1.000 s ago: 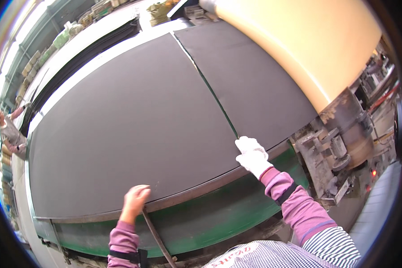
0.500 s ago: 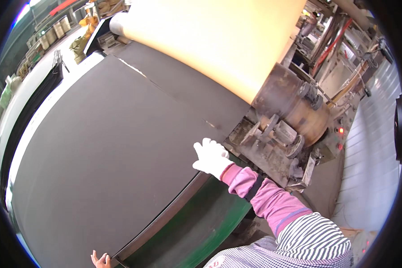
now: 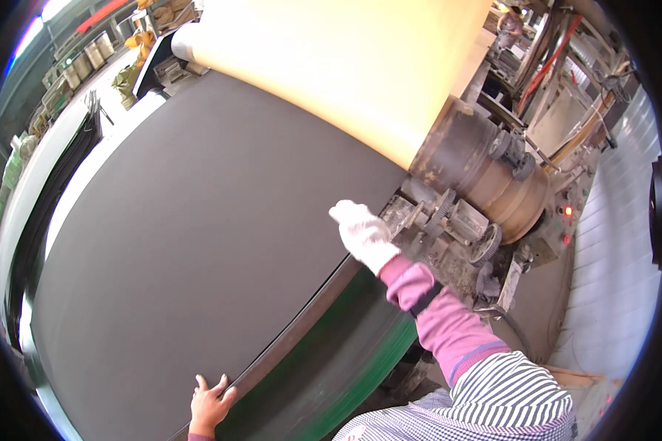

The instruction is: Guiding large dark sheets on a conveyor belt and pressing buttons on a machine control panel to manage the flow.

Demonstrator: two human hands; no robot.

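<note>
One bare left hand (image 3: 209, 409), fingers spread and gripping nothing, is at the near edge of the dark grey sheet (image 3: 206, 213), left of the rusty roller (image 3: 469, 151); farther right, the white-gloved right hand (image 3: 363, 234) shows an unclear grip.

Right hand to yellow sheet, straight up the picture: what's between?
Head view: between the right hand and yellow sheet, only dark sheet, nothing visible on that stretch.

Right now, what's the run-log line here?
left hand: bare, spread, at dark sheet near edge | right hand: gloved, at its right side, contact unclear | yellow sheet: beyond
</note>
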